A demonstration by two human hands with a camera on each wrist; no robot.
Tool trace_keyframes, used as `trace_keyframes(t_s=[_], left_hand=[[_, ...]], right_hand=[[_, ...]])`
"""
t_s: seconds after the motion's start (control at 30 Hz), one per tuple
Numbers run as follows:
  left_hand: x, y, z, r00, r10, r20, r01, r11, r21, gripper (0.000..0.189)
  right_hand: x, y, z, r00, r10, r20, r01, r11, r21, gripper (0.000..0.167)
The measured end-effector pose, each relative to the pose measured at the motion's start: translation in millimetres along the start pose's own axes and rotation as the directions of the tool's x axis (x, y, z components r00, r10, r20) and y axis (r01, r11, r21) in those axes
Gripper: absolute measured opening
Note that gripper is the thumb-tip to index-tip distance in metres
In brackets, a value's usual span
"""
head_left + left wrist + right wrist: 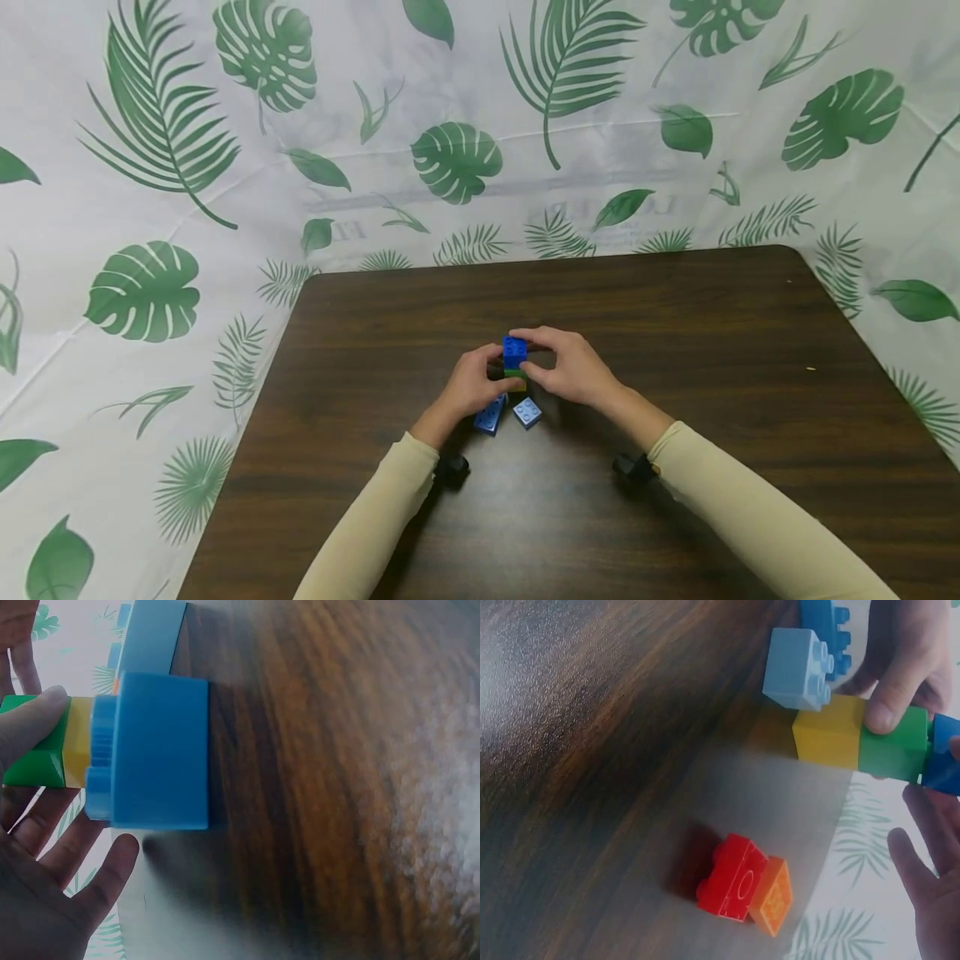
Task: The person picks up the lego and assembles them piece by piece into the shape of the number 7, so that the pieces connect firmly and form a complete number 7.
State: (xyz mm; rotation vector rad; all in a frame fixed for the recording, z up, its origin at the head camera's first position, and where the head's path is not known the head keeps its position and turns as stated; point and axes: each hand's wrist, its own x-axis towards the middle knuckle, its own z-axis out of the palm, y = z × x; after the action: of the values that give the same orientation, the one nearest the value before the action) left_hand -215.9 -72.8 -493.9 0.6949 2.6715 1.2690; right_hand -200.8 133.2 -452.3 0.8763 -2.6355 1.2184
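Observation:
A small tower stands on the table: a yellow brick (829, 733) at the bottom, a green brick (895, 748) over it and a dark blue brick (514, 353) on top. My left hand (469, 383) holds the tower from the left, its thumb at the seam of green and yellow. From the right, my right hand (576, 367) pinches the dark blue brick between thumb and fingers; in the right wrist view a narrow gap shows beneath that brick. On the near side are a light blue square brick (527, 412) and a longer blue brick (490, 416).
Beyond the tower, a red brick (733, 877) lies on its side against a thin orange brick (773, 897); both are hidden in the head view. The dark wooden table (675, 317) ends at a white leaf-print curtain (480, 92). Each wrist carries a black camera.

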Motion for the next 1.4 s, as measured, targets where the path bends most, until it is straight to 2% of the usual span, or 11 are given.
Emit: trace_keyframes(t_s=[0.17,0.57,0.8,1.4], left_hand=[[-1.2,-2.2,2.5,1.000,0.008,-0.002,-0.008,1.000,-0.010,0.043],[-0.1,-1.9,1.4,0.999,0.035,-0.009,-0.035,0.999,0.011,0.041],[-0.4,-0.9,0.5,0.999,0.045,-0.014,-0.045,0.999,0.018,0.040],[0.5,0.0,0.6,0.997,0.074,-0.001,-0.074,0.997,0.039,0.036]], right_hand=[[-1.8,0.5,0.4,0.998,-0.060,0.004,0.060,0.995,-0.076,0.050],[-1.4,-2.0,-3.6,0.998,-0.055,0.036,0.060,0.986,-0.153,0.051],[-0.3,-7.3,-5.4,0.996,-0.077,0.054,0.088,0.965,-0.247,0.053],[3.0,-14.1,-8.4,0.985,-0.116,0.131,0.156,0.921,-0.357,0.053]])
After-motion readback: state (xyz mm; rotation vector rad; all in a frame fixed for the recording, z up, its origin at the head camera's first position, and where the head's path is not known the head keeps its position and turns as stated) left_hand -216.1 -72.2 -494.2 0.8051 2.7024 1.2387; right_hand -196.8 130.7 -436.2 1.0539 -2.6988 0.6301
